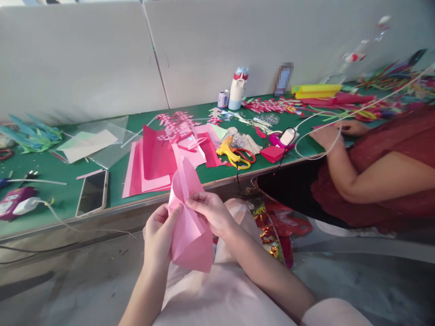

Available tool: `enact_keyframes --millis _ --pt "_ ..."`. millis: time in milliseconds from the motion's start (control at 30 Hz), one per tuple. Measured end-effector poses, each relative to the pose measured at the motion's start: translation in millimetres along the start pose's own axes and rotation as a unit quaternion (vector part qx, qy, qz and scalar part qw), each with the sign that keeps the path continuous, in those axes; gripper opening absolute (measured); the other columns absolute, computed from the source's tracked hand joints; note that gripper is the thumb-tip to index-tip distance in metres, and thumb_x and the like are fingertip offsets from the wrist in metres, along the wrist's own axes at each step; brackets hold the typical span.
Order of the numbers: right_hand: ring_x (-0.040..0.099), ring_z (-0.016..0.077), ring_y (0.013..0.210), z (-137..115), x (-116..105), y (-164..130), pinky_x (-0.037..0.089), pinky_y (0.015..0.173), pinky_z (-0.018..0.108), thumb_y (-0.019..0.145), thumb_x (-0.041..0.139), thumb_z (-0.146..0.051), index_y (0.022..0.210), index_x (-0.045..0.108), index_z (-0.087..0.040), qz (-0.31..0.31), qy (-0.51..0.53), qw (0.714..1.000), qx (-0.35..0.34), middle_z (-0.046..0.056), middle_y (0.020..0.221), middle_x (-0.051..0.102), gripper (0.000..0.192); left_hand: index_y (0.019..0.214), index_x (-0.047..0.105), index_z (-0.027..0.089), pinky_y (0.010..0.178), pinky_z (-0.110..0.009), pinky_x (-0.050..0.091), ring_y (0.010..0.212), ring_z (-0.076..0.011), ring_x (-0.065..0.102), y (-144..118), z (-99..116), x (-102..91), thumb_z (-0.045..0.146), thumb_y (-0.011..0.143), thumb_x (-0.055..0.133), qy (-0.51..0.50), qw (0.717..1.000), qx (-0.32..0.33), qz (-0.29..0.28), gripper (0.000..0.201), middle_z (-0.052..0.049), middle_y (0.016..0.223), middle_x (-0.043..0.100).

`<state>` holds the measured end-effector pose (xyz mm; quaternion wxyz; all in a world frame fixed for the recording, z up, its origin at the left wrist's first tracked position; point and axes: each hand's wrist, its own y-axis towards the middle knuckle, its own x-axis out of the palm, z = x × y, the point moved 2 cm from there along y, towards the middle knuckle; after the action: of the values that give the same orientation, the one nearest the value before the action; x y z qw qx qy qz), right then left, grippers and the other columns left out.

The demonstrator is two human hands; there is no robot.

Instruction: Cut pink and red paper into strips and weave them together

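Note:
Over my lap, both hands hold one sheet of pink paper (192, 244), creased and partly folded, its narrow top pointing at the table. My left hand (159, 231) grips its left edge, thumb pressed on the front near the middle. From the other side my right hand (210, 210) pinches the paper near the same spot, thumb and fingers together. Just beyond lie stacked red and pink sheets (154, 158) at the table's front edge. Scissors with yellow handles (234, 156) rest to the right of the stack.
Along the green table (115, 158) lie a phone (92, 192), a purple power strip (20, 201) and woven paper pieces (176, 124). A can (223, 98) and a white bottle (239, 89) stand by the wall. At right, a co-worker's arm (360, 179) reaches over the table; a white cable (360, 108) crosses there.

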<state>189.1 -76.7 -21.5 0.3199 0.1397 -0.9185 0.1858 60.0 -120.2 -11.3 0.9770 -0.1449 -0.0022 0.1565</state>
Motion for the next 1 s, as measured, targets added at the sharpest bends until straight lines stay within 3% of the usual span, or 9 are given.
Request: enact_keyframes --millis 233,533,700,1000 --pt "0.055 0.0084 0.058 -7 -1 -3 0.042 0.057 0.022 0.055 0.085 -0.033 0.071 0.068 -0.012 -0.010 -0.024 0.999 0.047 -0.001 0.064 0.064 0.032 0.086 0.068 0.021 0.052 -0.022 0.042 0.058 -0.0129 0.053 1 0 -1.0 0.046 0.068 0.074 -0.063 0.997 -0.025 -0.030 0.032 0.003 0.064 0.060" --pt "0.055 0.0070 0.057 1 4 -2 0.042 0.058 0.020 0.053 0.086 -0.031 0.069 0.065 -0.014 0.009 0.029 0.999 0.025 -0.004 0.062 0.062 0.032 0.083 0.068 0.019 0.050 -0.020 0.040 0.054 -0.0104 0.049 -2 4 3.6 0.046 0.066 0.076 -0.087 0.996 -0.023 -0.006 0.033 0.004 0.058 0.053" --pt "0.055 0.0073 0.056 5 5 -4 0.042 0.057 0.020 0.052 0.087 -0.031 0.067 0.063 -0.015 0.020 0.060 0.998 0.022 -0.004 0.060 0.062 0.032 0.084 0.068 0.018 0.049 -0.020 0.041 0.053 -0.0098 0.049 -2 3 4.5 0.044 0.066 0.076 -0.107 0.994 -0.014 -0.006 0.032 0.002 0.062 0.058" --pt "0.057 0.0076 0.058 3 -3 -1 0.042 0.058 0.021 0.054 0.086 -0.033 0.072 0.067 -0.012 0.001 0.000 0.998 0.058 -0.002 0.064 0.064 0.034 0.087 0.069 0.018 0.048 -0.019 0.040 0.053 -0.0095 0.048 1 5 1.4 0.044 0.066 0.077 -0.102 0.995 -0.011 -0.002 0.034 0.002 0.062 0.057"
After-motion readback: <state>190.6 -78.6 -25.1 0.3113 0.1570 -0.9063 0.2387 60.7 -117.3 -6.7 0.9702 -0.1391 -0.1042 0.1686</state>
